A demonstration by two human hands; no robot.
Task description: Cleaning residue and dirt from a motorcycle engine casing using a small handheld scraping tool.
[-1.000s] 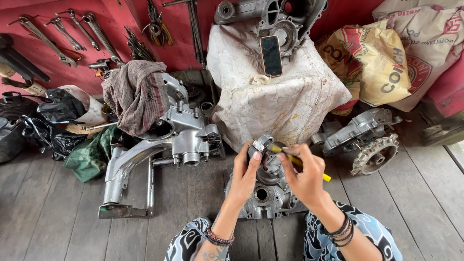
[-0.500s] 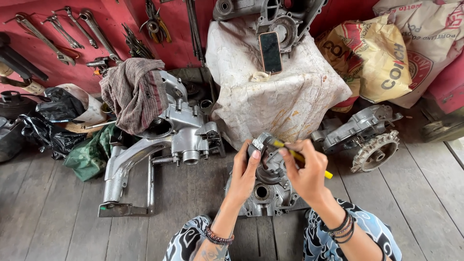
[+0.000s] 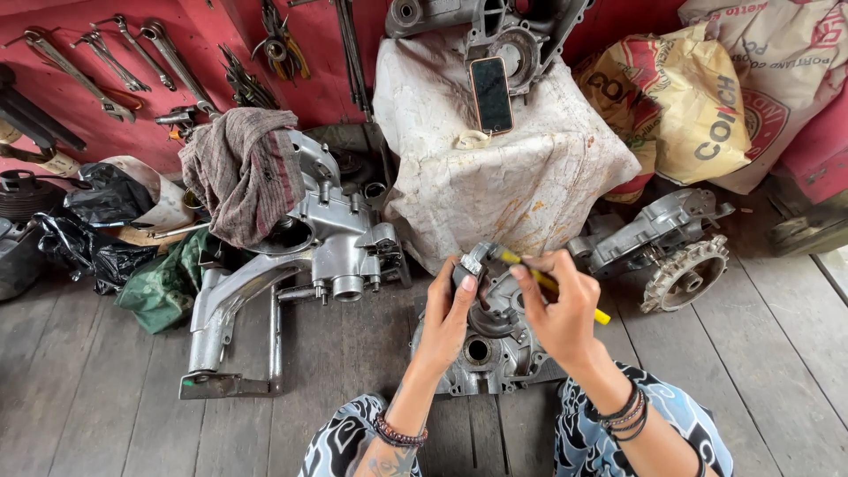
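My left hand (image 3: 448, 320) grips the top of a small grey metal engine part (image 3: 473, 261), held up above a silver engine casing (image 3: 490, 349) lying on the plank floor between my knees. My right hand (image 3: 558, 311) holds a yellow-handled tool (image 3: 552, 284), its tip pointing left against the small part. Both wrists wear bead or band bracelets.
A large silver engine case with a swing arm (image 3: 291, 265) lies left, a brown rag (image 3: 243, 172) draped on it. A cloth-covered stand (image 3: 495, 168) holds a phone (image 3: 491, 94). A gear-toothed casing (image 3: 667, 252) lies right. Wrenches (image 3: 106, 62) hang on the red wall; sacks (image 3: 707, 97) at back right.
Both hands stay on the small part; the yellow-handled tool has shifted slightly against it. The view has barely moved.
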